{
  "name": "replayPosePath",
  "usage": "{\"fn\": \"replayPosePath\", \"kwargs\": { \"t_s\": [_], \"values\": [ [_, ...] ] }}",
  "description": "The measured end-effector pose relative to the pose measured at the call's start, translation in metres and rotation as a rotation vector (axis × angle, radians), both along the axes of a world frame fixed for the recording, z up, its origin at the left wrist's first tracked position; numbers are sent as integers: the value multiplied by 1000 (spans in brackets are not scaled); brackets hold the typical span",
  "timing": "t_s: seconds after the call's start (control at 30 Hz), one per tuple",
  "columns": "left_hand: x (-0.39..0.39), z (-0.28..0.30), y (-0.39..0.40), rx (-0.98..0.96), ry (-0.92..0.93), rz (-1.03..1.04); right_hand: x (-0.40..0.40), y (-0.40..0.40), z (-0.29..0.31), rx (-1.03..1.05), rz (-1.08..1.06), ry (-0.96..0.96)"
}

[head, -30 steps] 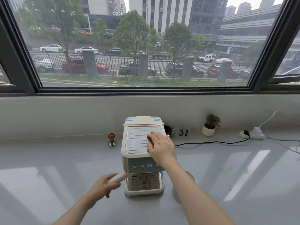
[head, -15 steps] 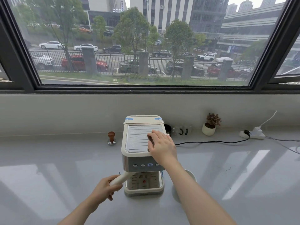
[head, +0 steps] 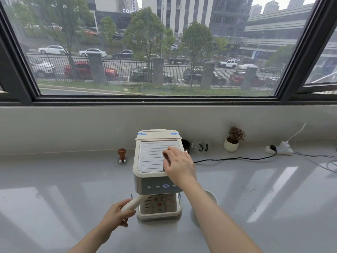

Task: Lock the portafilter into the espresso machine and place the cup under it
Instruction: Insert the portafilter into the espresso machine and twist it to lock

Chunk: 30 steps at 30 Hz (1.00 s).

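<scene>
A cream espresso machine stands on the grey counter in front of me. My left hand grips the cream handle of the portafilter, which runs up and right under the machine's head; its basket end is hidden there. My right hand lies flat, palm down, on the ribbed top plate at the machine's right side. A white cup sits on the counter just right of the machine, mostly hidden behind my right forearm. The drip tray below the head holds nothing.
A wood-topped tamper stands left of the machine. Behind it on the right are glass cups, a small potted plant and a power strip with a black cable across the counter. A low wall and window rise behind.
My left hand and the portafilter handle have shifted slightly to the right, closer to the machine's front. My right hand stays pressed on the top.
</scene>
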State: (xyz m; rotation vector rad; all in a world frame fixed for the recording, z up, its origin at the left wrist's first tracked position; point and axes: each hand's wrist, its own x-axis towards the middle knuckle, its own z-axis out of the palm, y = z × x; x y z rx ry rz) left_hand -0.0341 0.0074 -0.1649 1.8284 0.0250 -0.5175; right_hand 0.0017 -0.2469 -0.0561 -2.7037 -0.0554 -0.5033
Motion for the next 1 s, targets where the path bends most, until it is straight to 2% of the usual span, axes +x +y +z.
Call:
{"fn": "replayPosePath", "kwargs": {
  "t_s": [0.1, 0.4, 0.57, 1.0],
  "values": [
    [-5, 1, -5, -8, -33, 30, 0, 0, 0, -8, -5, -4],
    [17, 25, 12, 87, -62, -111, -1, 0, 1, -29, -5, 10],
    [12, 21, 10, 72, -36, -143, -1, 0, 1, -34, -11, 8],
    [-10, 10, -5, -7, -122, 50, 0, 0, 0, -35, -12, 7]
  ]
}}
